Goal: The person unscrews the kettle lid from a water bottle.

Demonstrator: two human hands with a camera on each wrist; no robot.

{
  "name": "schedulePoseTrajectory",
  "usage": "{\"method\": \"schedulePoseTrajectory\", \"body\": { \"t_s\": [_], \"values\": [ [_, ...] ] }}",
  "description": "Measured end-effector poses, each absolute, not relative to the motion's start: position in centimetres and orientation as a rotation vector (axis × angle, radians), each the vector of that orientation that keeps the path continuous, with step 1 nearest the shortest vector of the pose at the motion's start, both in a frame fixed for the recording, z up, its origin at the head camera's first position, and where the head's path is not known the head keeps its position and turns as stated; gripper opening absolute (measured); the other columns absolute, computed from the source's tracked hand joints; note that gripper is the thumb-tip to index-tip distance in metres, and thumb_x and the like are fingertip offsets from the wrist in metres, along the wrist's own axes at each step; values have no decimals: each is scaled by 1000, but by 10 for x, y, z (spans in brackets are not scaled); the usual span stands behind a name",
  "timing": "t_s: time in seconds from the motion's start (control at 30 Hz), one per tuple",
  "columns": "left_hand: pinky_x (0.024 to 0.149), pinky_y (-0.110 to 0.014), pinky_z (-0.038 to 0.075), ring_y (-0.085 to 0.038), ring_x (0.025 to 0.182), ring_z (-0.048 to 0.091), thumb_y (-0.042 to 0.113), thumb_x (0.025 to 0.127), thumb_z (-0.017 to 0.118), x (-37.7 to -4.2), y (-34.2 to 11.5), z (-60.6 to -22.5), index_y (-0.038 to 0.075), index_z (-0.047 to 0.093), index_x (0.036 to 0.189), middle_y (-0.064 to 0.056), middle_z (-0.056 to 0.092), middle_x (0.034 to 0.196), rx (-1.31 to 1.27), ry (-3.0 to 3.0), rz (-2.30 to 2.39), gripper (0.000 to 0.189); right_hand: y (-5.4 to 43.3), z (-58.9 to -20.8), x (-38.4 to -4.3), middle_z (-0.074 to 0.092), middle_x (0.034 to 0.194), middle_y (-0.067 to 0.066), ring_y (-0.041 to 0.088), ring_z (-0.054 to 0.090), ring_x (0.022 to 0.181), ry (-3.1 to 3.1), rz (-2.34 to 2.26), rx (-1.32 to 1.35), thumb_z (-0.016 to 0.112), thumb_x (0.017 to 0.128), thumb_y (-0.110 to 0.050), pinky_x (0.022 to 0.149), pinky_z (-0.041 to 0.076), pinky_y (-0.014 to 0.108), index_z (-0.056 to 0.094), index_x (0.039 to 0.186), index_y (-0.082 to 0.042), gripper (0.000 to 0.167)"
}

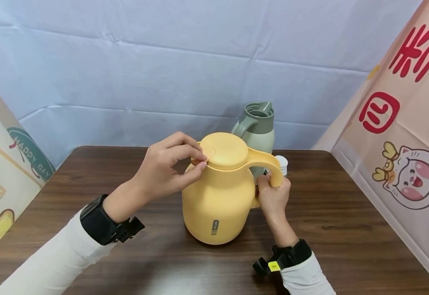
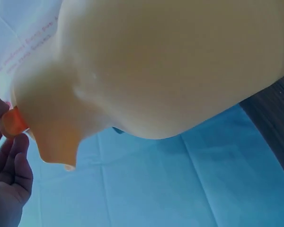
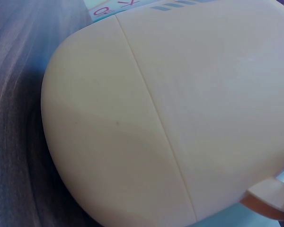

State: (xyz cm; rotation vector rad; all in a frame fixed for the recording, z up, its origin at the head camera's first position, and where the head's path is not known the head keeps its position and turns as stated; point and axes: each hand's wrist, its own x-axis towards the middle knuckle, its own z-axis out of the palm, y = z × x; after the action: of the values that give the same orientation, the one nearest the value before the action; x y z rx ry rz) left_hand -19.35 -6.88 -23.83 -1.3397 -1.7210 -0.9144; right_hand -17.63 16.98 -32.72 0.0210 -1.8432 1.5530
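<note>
A yellow thermos jug point(image 1: 218, 205) stands upright on the wooden table, its round lid point(image 1: 226, 149) seated on the neck. At the lid's left edge my left hand point(image 1: 170, 164) pinches a small tab between thumb and fingers. That tab point(image 2: 13, 123) looks orange in the left wrist view, close to the jug's spout point(image 2: 59, 144). My right hand point(image 1: 274, 196) grips the lower part of the curved handle point(image 1: 262, 157) on the jug's right side. In the right wrist view the jug's smooth lower body point(image 3: 109, 123) fills most of the picture.
Behind the yellow jug stands a green thermos jug point(image 1: 264, 139) with its top uncovered. A white round cap point(image 1: 282, 162) shows beside the handle, the rest of it partly hidden. The brown table point(image 1: 347, 229) ends at a pale cloth backdrop point(image 1: 144, 73), with printed cloths at both sides.
</note>
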Motion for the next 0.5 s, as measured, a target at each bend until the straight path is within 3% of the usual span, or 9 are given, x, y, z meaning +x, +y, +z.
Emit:
{"method": "schedulePoseTrajectory", "body": {
  "t_s": [0.2,0.37,0.5],
  "values": [
    [56,-19,40,-8,66,51,8,83,61,-190,-63,-234,4,68,81,-4,59,84,-1504,-1669,-939,8,178,-343,-188,34,39,-3,9,30,30,-1842,1546,1,50,74,9,31,22,20,37,46,-2,33],
    [66,-22,46,-12,74,56,0,75,61,-185,-57,-227,3,67,86,-5,58,87,-1627,-1679,-882,13,178,-345,-189,33,39,0,10,28,30,-1818,1527,25,49,73,9,31,20,21,36,46,-5,33],
    [65,-20,45,-11,73,55,-3,73,62,-181,-51,-220,3,66,88,-4,56,86,-1688,-1743,-783,17,178,-344,-189,33,39,-1,9,27,30,-1806,1529,33,49,72,9,31,19,21,36,46,-6,33]
  ]
}}
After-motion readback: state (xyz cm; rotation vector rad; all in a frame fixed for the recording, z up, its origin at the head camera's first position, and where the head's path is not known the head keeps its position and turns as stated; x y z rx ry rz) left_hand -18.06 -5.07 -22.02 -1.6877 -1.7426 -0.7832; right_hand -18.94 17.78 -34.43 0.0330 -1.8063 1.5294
